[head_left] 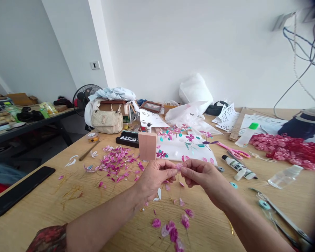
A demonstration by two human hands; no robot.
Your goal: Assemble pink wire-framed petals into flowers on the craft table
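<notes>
My left hand (154, 176) and my right hand (199, 175) meet above the wooden table (42, 210), and both pinch a small pink petal piece (178, 166) between thumb and fingertips. Below the hands lie several loose pink petals (173, 227). A bigger scatter of pink petals (115, 162) lies to the left. Just behind my hands stand a wooden block (147, 145) and a white sheet painted with pink flowers (186, 147).
Pink scissors (232, 151), a white glue tube (238, 167), a clear bottle (285, 176), a green-capped bottle (246, 134) and a red petal heap (288, 148) lie at the right. Metal tweezers (280, 217) rest near the right edge. A black flat case (18, 190) lies left; a beige bag (106, 120) stands behind.
</notes>
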